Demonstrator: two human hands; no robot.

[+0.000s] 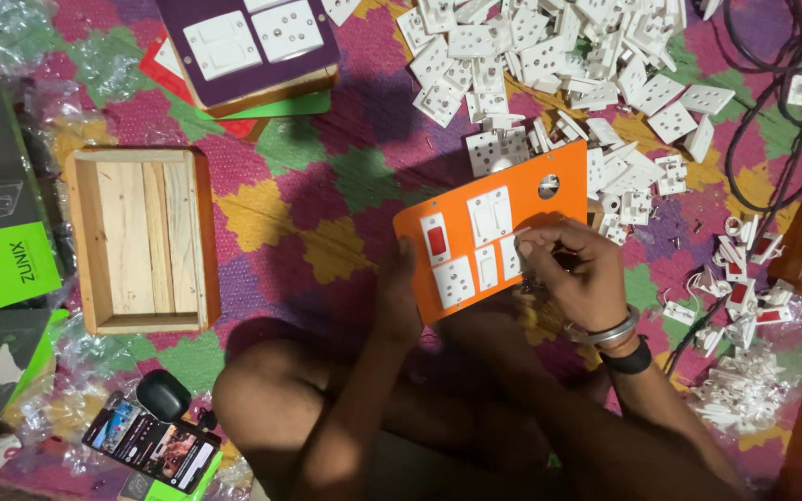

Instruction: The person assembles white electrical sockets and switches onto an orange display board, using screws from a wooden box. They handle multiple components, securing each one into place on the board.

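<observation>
the left hand (399,292) reaches up and holds the bottom edge of the orange switch board (494,227) over the lap. the right hand (575,269) bends in, fingers pinched on the board beside a white switch (486,267).

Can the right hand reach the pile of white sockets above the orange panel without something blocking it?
Probably yes. The right hand rests on the orange panel, and the pile of white sockets lies just beyond the panel's top edge on the mat, with nothing standing between them. The left hand holds the panel.
</observation>
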